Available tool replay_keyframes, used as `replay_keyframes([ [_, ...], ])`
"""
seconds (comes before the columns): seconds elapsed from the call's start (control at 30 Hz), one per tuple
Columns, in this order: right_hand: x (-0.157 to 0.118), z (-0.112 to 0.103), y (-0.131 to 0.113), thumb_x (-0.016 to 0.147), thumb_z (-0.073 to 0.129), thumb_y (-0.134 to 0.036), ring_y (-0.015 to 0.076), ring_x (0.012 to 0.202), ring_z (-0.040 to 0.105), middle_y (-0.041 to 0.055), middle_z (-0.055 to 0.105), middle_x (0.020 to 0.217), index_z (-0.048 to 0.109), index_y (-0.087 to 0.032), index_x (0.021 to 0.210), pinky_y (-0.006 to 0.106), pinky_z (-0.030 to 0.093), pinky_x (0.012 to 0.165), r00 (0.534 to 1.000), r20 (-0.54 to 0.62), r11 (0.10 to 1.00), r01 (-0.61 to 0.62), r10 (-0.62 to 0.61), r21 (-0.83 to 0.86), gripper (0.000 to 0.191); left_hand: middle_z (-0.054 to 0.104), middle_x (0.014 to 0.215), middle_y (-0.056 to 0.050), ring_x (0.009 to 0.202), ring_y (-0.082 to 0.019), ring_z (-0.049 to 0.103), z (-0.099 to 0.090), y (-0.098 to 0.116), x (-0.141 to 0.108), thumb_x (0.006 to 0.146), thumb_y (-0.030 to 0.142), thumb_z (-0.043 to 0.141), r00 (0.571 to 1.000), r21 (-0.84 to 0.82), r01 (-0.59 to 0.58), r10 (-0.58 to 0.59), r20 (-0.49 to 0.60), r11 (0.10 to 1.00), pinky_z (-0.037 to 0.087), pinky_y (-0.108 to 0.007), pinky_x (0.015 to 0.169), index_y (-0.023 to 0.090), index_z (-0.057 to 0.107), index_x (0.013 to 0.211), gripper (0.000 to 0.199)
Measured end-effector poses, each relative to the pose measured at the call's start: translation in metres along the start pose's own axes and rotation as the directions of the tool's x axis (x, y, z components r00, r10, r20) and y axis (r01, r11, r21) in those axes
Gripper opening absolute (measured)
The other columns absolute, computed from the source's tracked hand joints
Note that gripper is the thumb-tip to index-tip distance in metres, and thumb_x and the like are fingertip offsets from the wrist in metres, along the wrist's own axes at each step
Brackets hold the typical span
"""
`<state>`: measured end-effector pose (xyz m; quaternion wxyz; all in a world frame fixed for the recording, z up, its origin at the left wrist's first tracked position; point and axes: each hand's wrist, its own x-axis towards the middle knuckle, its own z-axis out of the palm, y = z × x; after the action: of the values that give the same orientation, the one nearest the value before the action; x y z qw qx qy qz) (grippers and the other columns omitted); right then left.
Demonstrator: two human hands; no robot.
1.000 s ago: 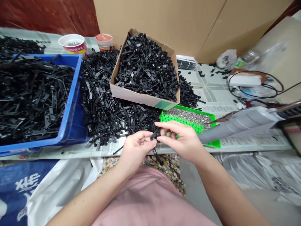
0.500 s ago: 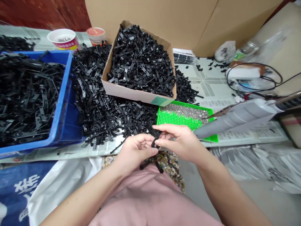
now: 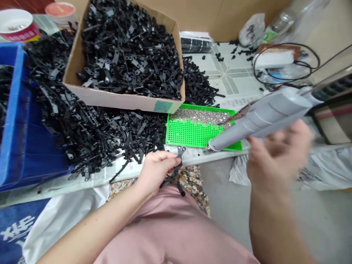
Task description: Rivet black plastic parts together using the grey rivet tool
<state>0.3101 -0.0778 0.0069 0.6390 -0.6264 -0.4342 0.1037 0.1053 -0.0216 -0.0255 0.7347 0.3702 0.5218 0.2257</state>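
Note:
Near my lap, at the table's front edge, my left hand [image 3: 162,167] pinches a black plastic part [image 3: 180,156] whose two ringed ends point up. My right hand [image 3: 280,154], blurred by motion, is at the right beside a grey power tool [image 3: 258,117]; its fingers are partly behind the tool, and whether they grip it is unclear. The tool's tip is over the front of a green perforated tray [image 3: 189,136] that holds many small silver metal pieces [image 3: 200,116].
An open cardboard box [image 3: 123,98] full of black parts stands on a pile of similar parts [image 3: 110,135]. At the left is a blue bin [image 3: 35,146]. A black cable [image 3: 316,60] loops at the back right, near plastic bags.
My right hand has let go of the black part and moved right to the grey tool. My left hand still holds the part. The view has shifted right, so the table items appear further left.

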Motion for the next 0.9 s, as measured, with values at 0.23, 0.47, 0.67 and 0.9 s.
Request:
replay_keyframes([
  [0.23,0.038,0.006,0.009,0.068,0.073,-0.031,0.0188,0.067,0.061,0.0032,0.063,0.080,0.063,-0.023,0.091,0.036,0.053,0.065,0.942,0.306,0.978,-0.176,0.135,0.109,0.026,0.064,0.057,-0.001,0.050,-0.009,0.045,0.037,-0.008,0.021,0.068,0.028,0.068,0.999,0.050,-0.037,0.038,-0.017,0.998,0.032,-0.022,0.050,0.015,0.069,0.061,0.015],
  [0.47,0.047,0.006,0.043,0.082,0.038,-0.047,0.0151,0.043,0.048,-0.0023,0.046,0.056,0.046,-0.025,0.105,0.033,0.045,0.047,0.993,-0.016,0.968,-0.107,0.114,0.226,0.033,0.061,0.055,0.001,0.050,-0.009,0.044,0.070,-0.018,0.033,0.069,0.029,0.068,1.000,0.023,-0.011,0.011,0.017,1.000,0.033,-0.022,0.051,0.014,0.068,0.065,0.016],
  [0.67,0.051,0.001,0.066,0.082,0.026,-0.062,0.0154,0.038,0.040,-0.0034,0.039,0.052,0.045,-0.026,0.099,0.033,0.041,0.043,0.987,-0.009,0.970,-0.157,0.162,0.186,0.043,0.057,0.052,0.003,0.049,-0.009,0.043,0.094,-0.023,0.039,0.066,0.029,0.070,1.000,-0.001,0.031,-0.031,-0.005,1.000,0.032,-0.022,0.048,0.016,0.069,0.062,0.014],
  [0.9,0.049,-0.002,0.071,0.081,0.000,-0.067,0.0165,0.040,0.042,-0.0007,0.039,0.055,0.043,-0.025,0.108,0.035,0.042,0.047,0.968,0.038,0.968,-0.249,0.248,0.033,0.066,0.058,0.052,0.003,0.047,-0.008,0.041,0.102,-0.019,0.041,0.066,0.026,0.070,0.999,-0.025,0.021,-0.021,-0.026,0.999,0.031,-0.022,0.048,0.016,0.066,0.057,0.014],
])
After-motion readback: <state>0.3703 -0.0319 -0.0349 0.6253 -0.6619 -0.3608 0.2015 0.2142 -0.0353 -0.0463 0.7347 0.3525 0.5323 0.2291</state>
